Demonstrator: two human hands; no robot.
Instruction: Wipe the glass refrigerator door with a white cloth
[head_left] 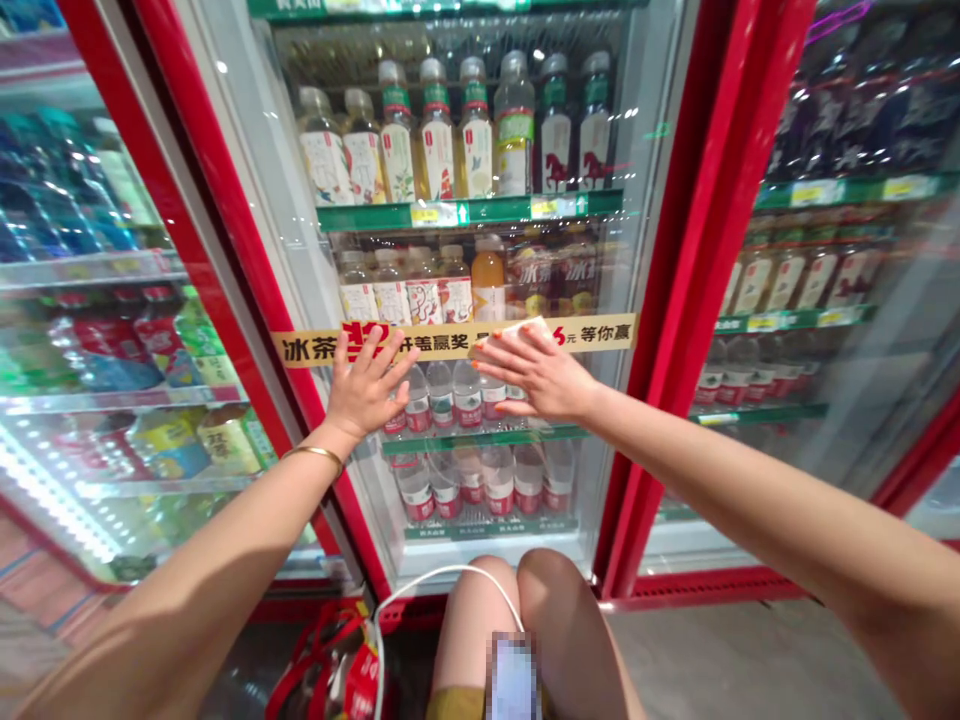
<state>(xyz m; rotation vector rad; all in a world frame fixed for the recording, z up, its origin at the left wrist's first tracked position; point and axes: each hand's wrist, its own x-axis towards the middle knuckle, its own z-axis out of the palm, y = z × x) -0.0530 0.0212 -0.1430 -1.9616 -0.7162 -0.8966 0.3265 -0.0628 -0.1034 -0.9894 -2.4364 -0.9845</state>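
A yellow promotional strip (442,345) with black and red lettering runs across the glass door of a red-framed drinks cooler. My left hand (366,385) lies with spread fingers over the strip's left part, its wrist wearing a gold bangle (319,452). Flat against the strip's right half, my right hand (544,372) presses a white cloth or tissue (531,330), which shows above the fingers and hides some lettering. Behind the glass, clear water bottles (469,405) stand just below the strip, and bottled teas (436,145) fill the shelves above.
More glass-fronted coolers with red frames (720,200) stand on both sides. A phone (514,675) with a white cable (442,572) rests by my bent knees (559,610). On the floor at lower left sits a bag with red straps (319,665).
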